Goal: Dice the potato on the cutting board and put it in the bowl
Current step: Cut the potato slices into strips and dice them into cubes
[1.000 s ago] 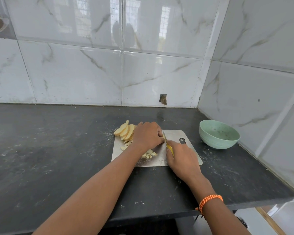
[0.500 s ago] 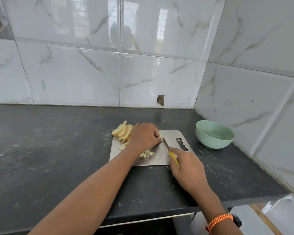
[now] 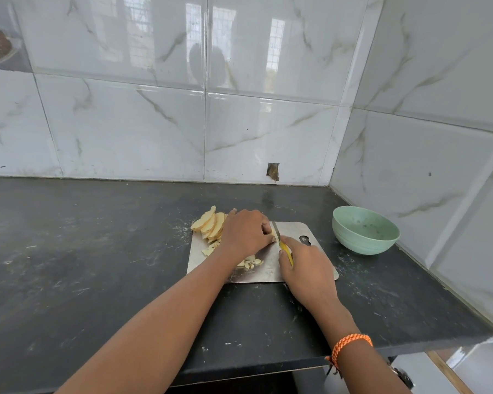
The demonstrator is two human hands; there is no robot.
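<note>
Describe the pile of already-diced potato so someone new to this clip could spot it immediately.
Start at the steel cutting board on the dark counter, left of the green bowl. Near its front edge, beside the left forearm, lies the diced potato. Unlike the fanned potato slices at the board's far-left corner, these are small loose cubes.

Dark matt stone bench [image 3: 97,265], scuffed and dusted with pale streaks. Flat rectangular cutting board of brushed grey metal [image 3: 292,230], dully reflective. Pale green round bowl [image 3: 365,237], smooth, satin, plastic-looking. Glossy white marble-patterned wall tiles [image 3: 268,132], mirror-bright. Pale yellow potato slices [image 3: 209,226], moist and matt. Knife with a glossy yellow plastic handle [image 3: 286,250]. Braided orange cord bracelet [image 3: 350,344], coarse weave.
</note>
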